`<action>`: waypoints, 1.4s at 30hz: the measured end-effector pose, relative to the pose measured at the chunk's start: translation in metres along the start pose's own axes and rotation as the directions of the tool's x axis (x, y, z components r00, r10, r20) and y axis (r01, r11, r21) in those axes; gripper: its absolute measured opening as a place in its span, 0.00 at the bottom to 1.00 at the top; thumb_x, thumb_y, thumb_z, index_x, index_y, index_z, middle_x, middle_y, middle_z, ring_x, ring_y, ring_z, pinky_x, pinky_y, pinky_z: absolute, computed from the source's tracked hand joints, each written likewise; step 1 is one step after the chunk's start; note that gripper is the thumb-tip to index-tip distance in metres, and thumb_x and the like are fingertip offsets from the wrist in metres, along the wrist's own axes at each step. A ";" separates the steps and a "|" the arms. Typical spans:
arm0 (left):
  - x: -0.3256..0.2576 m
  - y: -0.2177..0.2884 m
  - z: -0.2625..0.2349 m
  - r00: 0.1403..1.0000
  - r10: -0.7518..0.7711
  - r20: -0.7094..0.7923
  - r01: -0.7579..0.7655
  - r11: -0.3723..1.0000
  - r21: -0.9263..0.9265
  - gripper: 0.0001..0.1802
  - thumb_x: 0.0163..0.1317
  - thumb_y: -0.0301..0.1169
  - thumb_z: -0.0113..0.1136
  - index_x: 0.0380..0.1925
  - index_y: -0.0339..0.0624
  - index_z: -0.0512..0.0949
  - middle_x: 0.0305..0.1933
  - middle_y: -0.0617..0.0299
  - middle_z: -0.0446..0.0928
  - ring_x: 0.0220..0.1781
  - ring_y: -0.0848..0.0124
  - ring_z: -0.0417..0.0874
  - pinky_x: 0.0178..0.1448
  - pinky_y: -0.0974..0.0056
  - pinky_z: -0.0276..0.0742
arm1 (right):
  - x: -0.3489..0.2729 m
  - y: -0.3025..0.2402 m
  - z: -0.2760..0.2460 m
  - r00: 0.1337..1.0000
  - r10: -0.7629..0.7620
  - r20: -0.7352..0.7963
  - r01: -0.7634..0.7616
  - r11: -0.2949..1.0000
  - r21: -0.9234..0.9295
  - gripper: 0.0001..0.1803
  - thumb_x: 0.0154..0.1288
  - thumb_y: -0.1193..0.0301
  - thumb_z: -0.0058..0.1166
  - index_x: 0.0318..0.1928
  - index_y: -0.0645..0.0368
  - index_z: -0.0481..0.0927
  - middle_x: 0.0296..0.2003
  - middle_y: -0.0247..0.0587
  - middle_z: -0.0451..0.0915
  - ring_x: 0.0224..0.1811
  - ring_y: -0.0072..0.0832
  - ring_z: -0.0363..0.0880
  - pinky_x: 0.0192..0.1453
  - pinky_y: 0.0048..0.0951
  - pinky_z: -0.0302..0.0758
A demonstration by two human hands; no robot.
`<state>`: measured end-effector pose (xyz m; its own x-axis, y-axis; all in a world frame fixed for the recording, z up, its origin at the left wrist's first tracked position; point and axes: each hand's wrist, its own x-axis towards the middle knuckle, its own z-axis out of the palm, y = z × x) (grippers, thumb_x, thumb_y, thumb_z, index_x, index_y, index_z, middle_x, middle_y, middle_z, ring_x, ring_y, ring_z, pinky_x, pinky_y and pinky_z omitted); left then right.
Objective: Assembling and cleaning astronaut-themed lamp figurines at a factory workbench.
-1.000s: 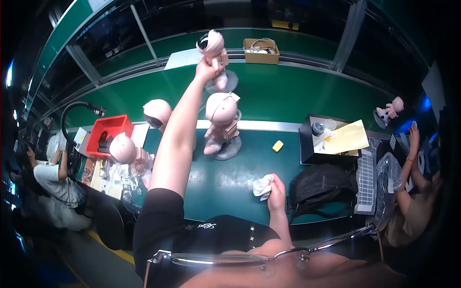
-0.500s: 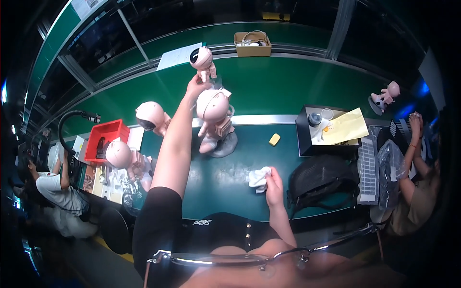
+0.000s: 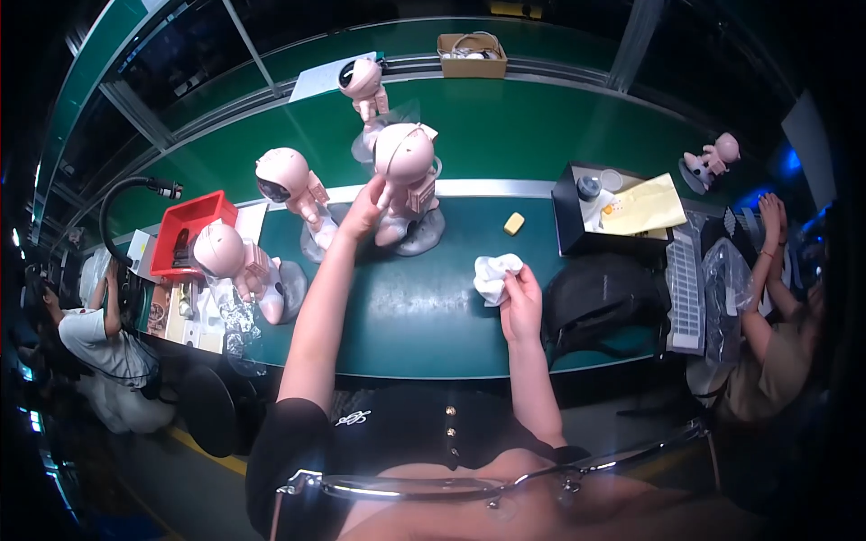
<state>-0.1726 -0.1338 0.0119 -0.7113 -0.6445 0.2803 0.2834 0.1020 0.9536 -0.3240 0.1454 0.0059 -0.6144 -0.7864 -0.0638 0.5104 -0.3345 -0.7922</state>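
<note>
A pink astronaut figurine (image 3: 403, 149) stands on its grey base at the middle of the green bench (image 3: 433, 334). My left hand (image 3: 365, 212) is at its near-left side, fingers closed against its body and partly hidden by it. My right hand (image 3: 521, 305), over the bench to the right, pinches a crumpled white cloth (image 3: 494, 278). Just beyond the middle figurine, a smaller-looking astronaut figurine (image 3: 362, 79) stands on the green belt (image 3: 523, 126). Two more astronaut figurines stand to the left, one with a dark visor (image 3: 282, 176) and one nearer me (image 3: 219, 250).
A yellow block (image 3: 514, 223) lies right of centre. Farther right are a black box (image 3: 568, 216) with papers and small containers, and a black bag (image 3: 604, 298). A red bin (image 3: 194, 221) stands at left. Other people (image 3: 108, 347) work at both sides.
My left hand has let go of the far figurine on the belt and come back to the middle figurine. My right hand has lifted slightly with the cloth. The view has shifted a little.
</note>
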 end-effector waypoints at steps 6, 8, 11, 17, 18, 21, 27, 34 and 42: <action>-0.004 0.018 0.018 1.000 -0.004 0.011 0.001 0.965 0.263 0.37 0.49 0.36 0.70 0.58 0.36 0.64 0.53 0.60 0.73 0.54 0.71 0.73 0.58 0.67 0.67 | 0.006 0.008 0.002 1.000 -0.003 -0.006 0.003 0.999 0.032 0.13 0.70 0.76 0.40 0.52 0.65 0.69 0.47 0.40 0.74 0.50 0.27 0.76 0.54 0.28 0.73; -0.003 0.010 0.023 0.989 0.082 -0.120 -0.047 0.961 0.272 0.25 0.58 0.36 0.63 0.52 0.37 0.69 0.45 0.62 0.76 0.46 0.74 0.75 0.52 0.69 0.71 | 0.009 0.005 0.002 0.999 -0.021 -0.031 0.024 0.997 0.078 0.13 0.69 0.77 0.40 0.52 0.65 0.69 0.48 0.41 0.74 0.50 0.27 0.75 0.55 0.29 0.73; -0.020 0.007 0.031 0.981 -0.002 -0.193 -0.037 0.980 -0.196 0.19 0.68 0.39 0.50 0.54 0.41 0.68 0.49 0.60 0.74 0.51 0.73 0.75 0.53 0.68 0.72 | 0.007 -0.002 -0.002 0.985 -0.091 -0.146 0.098 0.994 0.039 0.13 0.69 0.78 0.40 0.52 0.65 0.69 0.48 0.42 0.74 0.50 0.27 0.75 0.55 0.28 0.72; -0.048 0.054 0.054 0.989 0.106 -0.105 -0.137 0.924 -0.357 0.28 0.71 0.48 0.35 0.60 0.37 0.60 0.51 0.54 0.72 0.52 0.65 0.75 0.59 0.60 0.72 | 0.011 -0.031 0.037 0.893 -0.444 0.076 0.443 0.835 -0.327 0.10 0.67 0.76 0.47 0.48 0.66 0.72 0.43 0.37 0.76 0.44 0.20 0.75 0.48 0.22 0.72; -0.053 0.054 0.050 0.984 0.115 -0.137 -0.149 0.951 -0.270 0.25 0.71 0.43 0.38 0.60 0.38 0.61 0.53 0.55 0.72 0.52 0.67 0.75 0.59 0.62 0.71 | 0.012 -0.029 0.048 0.871 -0.465 0.159 0.491 0.816 -0.306 0.10 0.67 0.77 0.47 0.47 0.65 0.73 0.42 0.37 0.77 0.43 0.19 0.75 0.48 0.22 0.73; -0.065 0.063 0.061 0.973 0.144 -0.180 -0.177 0.968 -0.180 0.20 0.70 0.37 0.44 0.58 0.40 0.62 0.54 0.58 0.72 0.53 0.70 0.75 0.58 0.64 0.71 | 0.015 -0.026 0.076 0.650 -0.512 0.561 0.726 0.200 -0.658 0.14 0.55 0.82 0.50 0.44 0.66 0.77 0.46 0.49 0.77 0.50 0.44 0.76 0.57 0.36 0.72; -0.082 0.062 0.053 0.960 0.081 -0.269 -0.031 0.982 0.185 0.23 0.70 0.38 0.47 0.60 0.38 0.62 0.57 0.60 0.67 0.56 0.72 0.69 0.60 0.67 0.66 | -0.017 0.027 0.083 0.586 -0.357 0.727 0.767 -0.046 -0.640 0.18 0.51 0.75 0.56 0.44 0.70 0.76 0.51 0.56 0.74 0.58 0.46 0.70 0.65 0.44 0.63; -0.083 0.086 0.058 0.920 0.098 -0.380 -0.123 0.992 -0.041 0.29 0.69 0.47 0.45 0.59 0.37 0.61 0.52 0.59 0.71 0.51 0.72 0.72 0.55 0.65 0.69 | -0.046 0.020 0.044 0.606 0.060 0.793 0.615 0.597 -0.515 0.15 0.48 0.85 0.49 0.36 0.59 0.82 0.38 0.44 0.82 0.42 0.35 0.82 0.47 0.32 0.78; -0.074 0.113 0.087 0.987 0.004 -0.163 -0.126 0.655 -0.745 0.41 0.63 0.58 0.46 0.63 0.36 0.55 0.50 0.52 0.71 0.55 0.62 0.72 0.64 0.54 0.65 | -0.014 -0.027 0.025 0.958 -0.286 0.008 0.284 0.949 -0.133 0.11 0.64 0.81 0.48 0.47 0.69 0.74 0.40 0.38 0.80 0.41 0.20 0.77 0.47 0.20 0.72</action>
<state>-0.1441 -0.0090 0.1087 -0.5959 -0.7591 0.2620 0.7540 -0.4166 0.5079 -0.3138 0.1520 0.0432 -0.7297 -0.6622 0.1703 0.2301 -0.4724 -0.8508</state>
